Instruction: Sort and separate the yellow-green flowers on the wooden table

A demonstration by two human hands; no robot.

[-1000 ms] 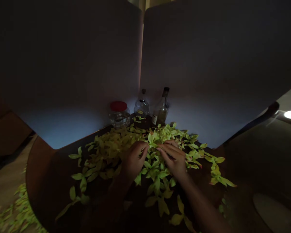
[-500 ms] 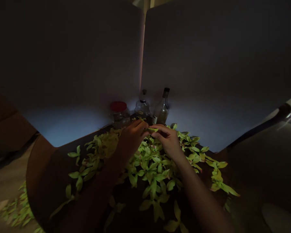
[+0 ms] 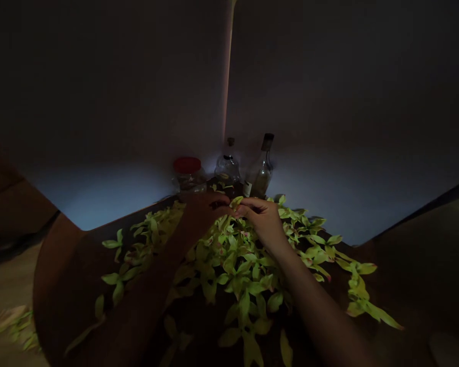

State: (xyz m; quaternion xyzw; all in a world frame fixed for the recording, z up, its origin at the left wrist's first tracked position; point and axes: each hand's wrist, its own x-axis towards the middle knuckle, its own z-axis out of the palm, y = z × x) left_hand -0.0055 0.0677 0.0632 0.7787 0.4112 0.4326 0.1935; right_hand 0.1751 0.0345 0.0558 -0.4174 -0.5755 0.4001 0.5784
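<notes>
Both hands meet over a heap of yellow-green leaf-like pieces (image 3: 245, 265), some with reddish tips. Between the fingertips is a small yellow-green leafy piece (image 3: 236, 202). My left hand (image 3: 204, 210), dark in shadow, is closed at its left side, fingers bent and pinching. From the other side my right hand (image 3: 266, 220) pinches the same piece between thumb and index finger. Whether it is a leaf or a flower cannot be told for sure. The forearms hide part of the heap.
The pieces lie on a dark round-edged table (image 3: 57, 255). Behind the hands stand a red-lidded jar (image 3: 189, 176), a stoppered clear bottle (image 3: 228, 165) and a dark-capped bottle (image 3: 263, 176). Two pale panels (image 3: 309, 178) meet in a corner behind. More leafy pieces (image 3: 25, 326) lie lower left.
The held piece has turned from lying flat to pointing upward between the fingertips. My left hand has shifted slightly left and down. The view has moved a little.
</notes>
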